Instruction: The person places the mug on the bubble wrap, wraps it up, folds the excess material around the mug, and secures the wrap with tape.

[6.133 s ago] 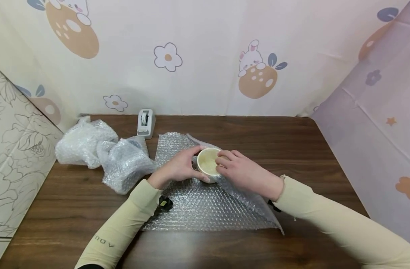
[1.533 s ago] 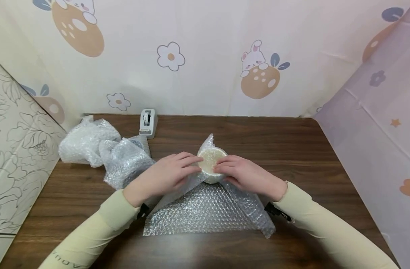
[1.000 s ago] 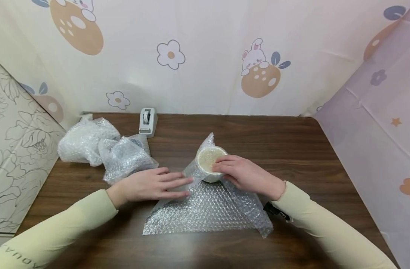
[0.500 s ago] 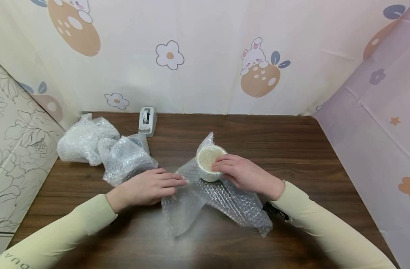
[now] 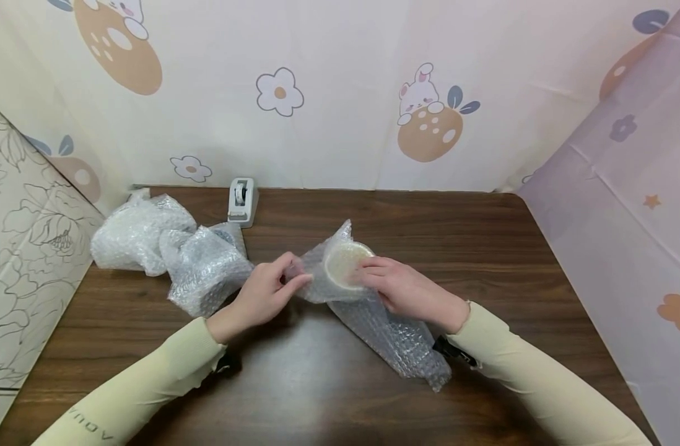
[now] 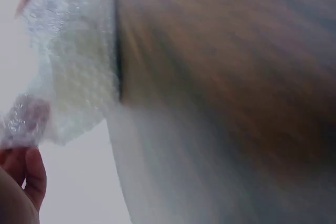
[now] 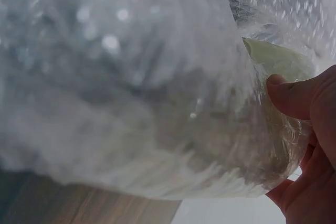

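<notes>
A pale cream round cup (image 5: 340, 265) stands near the middle of the table, covered by a sheet of bubble wrap (image 5: 392, 337). My left hand (image 5: 260, 296) pinches a gathered end of the sheet just left of the cup, as the left wrist view also shows at the fingertips (image 6: 35, 169). My right hand (image 5: 412, 290) grips the cup's right side through the wrap. In the right wrist view its thumb (image 7: 294, 95) presses the near side, with other fingers behind. One flap of the wrap trails toward the table's front right.
Two bubble-wrapped bundles, one whitish (image 5: 142, 232) and one nearer (image 5: 206, 269), lie at the left. Behind them stands a white tape dispenser (image 5: 242, 201). A patterned cloth wall (image 5: 340, 142) borders the brown wooden table (image 5: 462, 229) at the back.
My left hand left the cup, drew the wrap's left front part up and across the cup's front, and now pinches its end at the left. My right hand has stayed at the cup.
</notes>
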Available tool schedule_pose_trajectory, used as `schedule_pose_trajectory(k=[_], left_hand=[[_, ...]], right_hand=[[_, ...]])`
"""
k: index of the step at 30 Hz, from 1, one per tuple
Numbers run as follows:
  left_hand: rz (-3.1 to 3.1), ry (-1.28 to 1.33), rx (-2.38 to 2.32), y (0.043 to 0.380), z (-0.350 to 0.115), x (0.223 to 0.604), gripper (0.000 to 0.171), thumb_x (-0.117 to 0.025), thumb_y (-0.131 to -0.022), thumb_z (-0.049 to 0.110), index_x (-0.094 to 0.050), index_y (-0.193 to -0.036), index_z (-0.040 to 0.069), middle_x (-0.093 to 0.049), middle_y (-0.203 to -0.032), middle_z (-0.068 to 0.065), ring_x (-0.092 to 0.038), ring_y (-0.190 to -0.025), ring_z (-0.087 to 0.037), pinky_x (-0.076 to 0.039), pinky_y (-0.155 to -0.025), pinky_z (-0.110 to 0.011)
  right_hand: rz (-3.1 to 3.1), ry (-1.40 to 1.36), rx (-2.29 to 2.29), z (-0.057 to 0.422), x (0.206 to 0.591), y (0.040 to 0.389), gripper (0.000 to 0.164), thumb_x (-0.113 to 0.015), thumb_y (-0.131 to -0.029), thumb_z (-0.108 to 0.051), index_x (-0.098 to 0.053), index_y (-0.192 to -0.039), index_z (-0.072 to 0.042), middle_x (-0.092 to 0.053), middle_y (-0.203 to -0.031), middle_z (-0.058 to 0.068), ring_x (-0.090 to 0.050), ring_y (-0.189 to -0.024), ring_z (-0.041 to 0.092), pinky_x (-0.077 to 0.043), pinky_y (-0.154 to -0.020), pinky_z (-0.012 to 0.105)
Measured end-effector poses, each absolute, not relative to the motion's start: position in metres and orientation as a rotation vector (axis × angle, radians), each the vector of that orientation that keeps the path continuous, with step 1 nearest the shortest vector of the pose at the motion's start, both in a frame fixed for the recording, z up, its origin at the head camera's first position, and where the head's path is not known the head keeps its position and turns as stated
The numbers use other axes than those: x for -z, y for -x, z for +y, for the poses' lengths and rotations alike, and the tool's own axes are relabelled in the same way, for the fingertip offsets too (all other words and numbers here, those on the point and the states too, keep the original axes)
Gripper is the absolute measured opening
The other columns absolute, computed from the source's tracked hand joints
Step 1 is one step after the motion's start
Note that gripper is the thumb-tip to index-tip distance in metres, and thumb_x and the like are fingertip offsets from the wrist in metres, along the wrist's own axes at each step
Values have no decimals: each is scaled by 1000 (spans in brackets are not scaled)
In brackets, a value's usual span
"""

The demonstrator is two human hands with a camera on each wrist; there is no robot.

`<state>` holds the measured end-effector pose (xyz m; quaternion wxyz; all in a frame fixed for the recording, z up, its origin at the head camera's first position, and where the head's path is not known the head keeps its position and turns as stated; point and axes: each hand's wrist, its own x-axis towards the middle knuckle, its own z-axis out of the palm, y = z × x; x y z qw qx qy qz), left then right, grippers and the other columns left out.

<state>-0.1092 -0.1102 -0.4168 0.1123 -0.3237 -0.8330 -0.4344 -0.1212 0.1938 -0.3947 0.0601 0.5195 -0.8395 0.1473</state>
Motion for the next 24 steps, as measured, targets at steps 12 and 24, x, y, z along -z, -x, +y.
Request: schedule_pose_trajectory(k=[12,24], left_hand=[[-2383,704,1086,129,-80,416,41,-80,-86,28,-57,-113,7,-55,-85,-1,-51,-70,-16,-45,-59,-33],[-2191,1417,324,133,-83,409,49,-58,-90,4,-62,-137,18,-55,-144,0,-46,-136,-21,-31,-108,-54]], right_hand=[[-2515,-1554,-405,193,395,122,36,-53,-76,16,-70,-98,-8,-70,-105,5,-59,-113,26,-43,-103,39],[-2565,-1535,-424,192,396,121,40,-63,-83,10,-69,-117,-9,-69,-119,3,-56,-121,25,-39,-108,39]])
